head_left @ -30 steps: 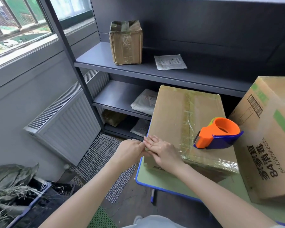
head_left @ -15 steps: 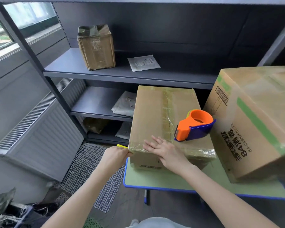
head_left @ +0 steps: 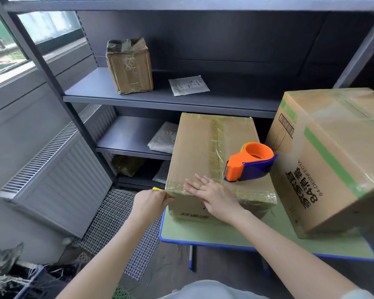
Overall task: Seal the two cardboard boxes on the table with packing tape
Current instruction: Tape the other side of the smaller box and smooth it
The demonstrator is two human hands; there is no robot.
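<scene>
Smaller cardboard box (head_left: 194,147) on a green tabletop (head_left: 203,234), orange tape dispenser (head_left: 249,164) on top, larger box (head_left: 333,169) just right; right hand (head_left: 212,197) lies flat, fingers straight, on its taped near edge, while left hand (head_left: 149,201) pinches a small yellow object (head_left: 157,188) at its corner.

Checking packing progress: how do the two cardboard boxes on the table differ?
The smaller box lies low, tape dispenser on top, right hand pressing its taped edge; the larger box stands taller, printed with green stripes and black text, untouched. Both are brown cardboard bearing clear tape.
</scene>
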